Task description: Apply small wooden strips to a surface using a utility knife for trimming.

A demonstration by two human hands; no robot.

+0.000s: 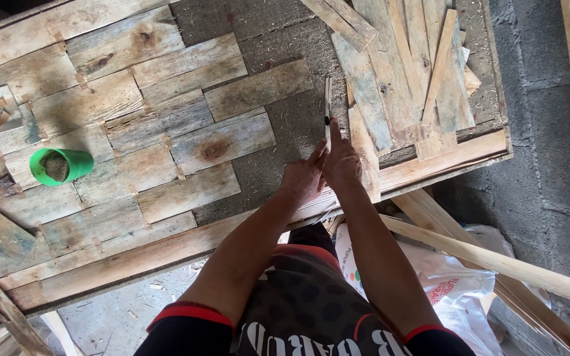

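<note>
Near the middle of the head view, your left hand (301, 179) and right hand (341, 163) sit side by side, touching, on the bare grey part of the surface (285, 125). Your right hand is closed around a thin pale wooden strip (328, 105), with the forefinger stretched along it; the strip stands on edge and runs away from you toward the far side. A small dark mark or tool tip shows on it by your fingertip, too small to tell which. Your left hand is curled, pressing down beside the near end of the strip; whether it grips anything cannot be told.

To the left lie the fitted weathered boards (159, 125), with a green cup (61, 165) lying on its side among them. To the right is a heap of loose slats (404, 72).

In my judgement, keep the strip straight and your left hand firmly planted, well off the strip's edge, so that it does not twist.
</note>
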